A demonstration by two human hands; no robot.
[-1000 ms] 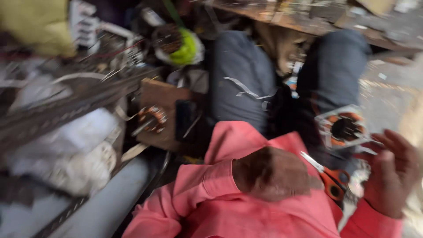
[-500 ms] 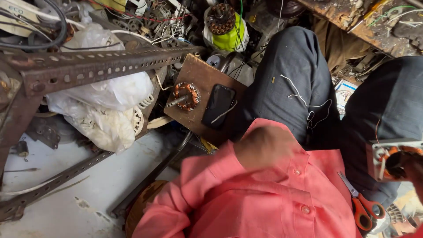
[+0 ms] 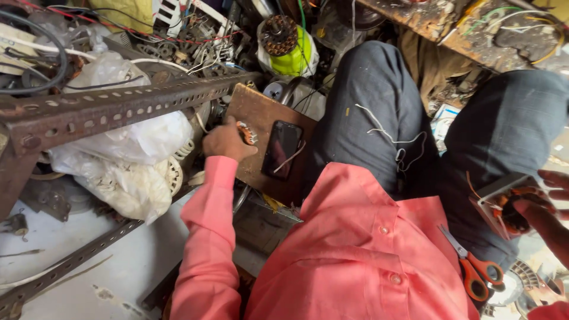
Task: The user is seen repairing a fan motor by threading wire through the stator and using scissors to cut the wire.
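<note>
Left hand (image 3: 228,142) now reached out, clamped on small copper-wound coil (image 3: 246,133) atop wooden board (image 3: 255,106), centre frame beside phone (image 3: 282,149); right hand (image 3: 542,198), far right, gripping square motor stator (image 3: 504,204).

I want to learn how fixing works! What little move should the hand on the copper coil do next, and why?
Probably close the fingers and lift. The left hand is already wrapped over the small copper coil on the wooden board, beside the dark phone. The right hand holds a square motor part over the lap, so the coil likely belongs over there.
</note>
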